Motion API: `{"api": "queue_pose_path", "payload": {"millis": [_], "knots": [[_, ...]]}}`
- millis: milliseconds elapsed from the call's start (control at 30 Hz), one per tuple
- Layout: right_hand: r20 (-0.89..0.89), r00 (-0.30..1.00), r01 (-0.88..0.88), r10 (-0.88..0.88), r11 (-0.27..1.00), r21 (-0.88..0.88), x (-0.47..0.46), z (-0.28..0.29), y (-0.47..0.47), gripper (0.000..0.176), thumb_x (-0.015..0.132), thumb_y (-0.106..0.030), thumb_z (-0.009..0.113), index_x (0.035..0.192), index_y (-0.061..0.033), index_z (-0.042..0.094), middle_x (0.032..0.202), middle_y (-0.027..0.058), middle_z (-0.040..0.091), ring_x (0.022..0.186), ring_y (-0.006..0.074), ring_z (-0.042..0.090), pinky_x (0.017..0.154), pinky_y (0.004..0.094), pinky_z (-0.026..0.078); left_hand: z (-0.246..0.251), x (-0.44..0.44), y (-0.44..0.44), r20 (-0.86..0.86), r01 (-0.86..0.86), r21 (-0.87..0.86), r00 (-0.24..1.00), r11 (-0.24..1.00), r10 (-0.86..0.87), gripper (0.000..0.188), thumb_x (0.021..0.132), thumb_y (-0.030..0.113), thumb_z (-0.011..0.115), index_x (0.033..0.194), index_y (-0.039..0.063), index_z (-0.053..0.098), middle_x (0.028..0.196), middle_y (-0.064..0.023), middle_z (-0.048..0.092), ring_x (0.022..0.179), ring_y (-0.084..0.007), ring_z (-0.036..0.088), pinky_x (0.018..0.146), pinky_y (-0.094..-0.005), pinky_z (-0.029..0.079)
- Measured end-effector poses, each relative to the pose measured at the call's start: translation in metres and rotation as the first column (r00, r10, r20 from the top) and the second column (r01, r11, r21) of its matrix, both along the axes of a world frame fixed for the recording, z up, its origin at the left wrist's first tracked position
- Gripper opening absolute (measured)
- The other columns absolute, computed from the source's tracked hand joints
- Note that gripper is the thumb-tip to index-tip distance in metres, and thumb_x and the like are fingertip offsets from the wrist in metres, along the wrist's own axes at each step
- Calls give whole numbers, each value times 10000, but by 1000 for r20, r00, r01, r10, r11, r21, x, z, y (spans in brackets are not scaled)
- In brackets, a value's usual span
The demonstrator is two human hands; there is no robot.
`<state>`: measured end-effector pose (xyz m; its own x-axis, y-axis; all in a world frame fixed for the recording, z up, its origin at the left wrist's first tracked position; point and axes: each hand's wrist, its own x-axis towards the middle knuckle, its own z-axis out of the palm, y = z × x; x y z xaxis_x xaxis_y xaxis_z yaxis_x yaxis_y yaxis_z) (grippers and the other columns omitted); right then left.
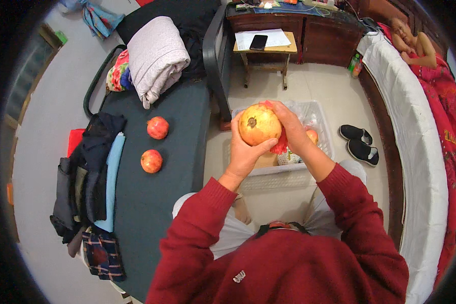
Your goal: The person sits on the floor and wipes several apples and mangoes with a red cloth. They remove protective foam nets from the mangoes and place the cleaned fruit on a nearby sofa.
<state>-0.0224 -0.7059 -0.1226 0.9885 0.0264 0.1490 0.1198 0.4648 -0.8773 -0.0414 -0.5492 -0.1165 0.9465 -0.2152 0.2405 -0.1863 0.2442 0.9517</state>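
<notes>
Between both palms, above a white plastic basket (327,131), I hold a large yellow-red pomegranate (260,131). My left hand (240,155) cups its left and lower side, thumb across the front. On the right, my right hand (294,131) grips the fruit together with crumpled red wrapping (282,143), which hangs under the fingers. Inside the basket, partly hidden by my hands, are another reddish fruit (312,136), a white foam fruit net (288,158) and clear plastic. Two red pomegranates, one (158,127) behind the other (151,161), lie on the dark sofa bed (136,209) to the left.
Folded clothes (95,182) and a rolled quilt (157,57) lie on the sofa bed. Ahead, a small stool (293,43) bears papers and a phone (258,42). Black shoes (359,144) stand right of the basket. A person (420,49) lies on the bed at right.
</notes>
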Motion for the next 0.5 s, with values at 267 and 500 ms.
{"api": "queue_pose_path", "payload": {"millis": [267, 500], "knots": [[552, 811, 501, -195, 720, -481, -19, 53, -19, 386, 911, -67, 676, 1295, -40, 646, 1180, 125, 661, 1050, 239, 635, 925, 338, 503, 1, 10, 9, 519, -466, 470, 833, 750, 193, 1042, 563, 172, 955, 1432, 43, 395, 1367, -161, 480, 1291, -334, 488, 1092, -407, 408], [802, 457, 729, 383, 356, -585, -43, 29, 17, 420, 776, -97, 713, 1196, -95, 691, 1229, 81, 682, 1137, 250, 656, 905, 374, 534, -26, 20, 6, 511, -360, 403, 851, 842, 119, 888, 719, 197, 877, 1438, 84, 369, 1349, -177, 515, 1225, -334, 533, 1025, -419, 479]]}}
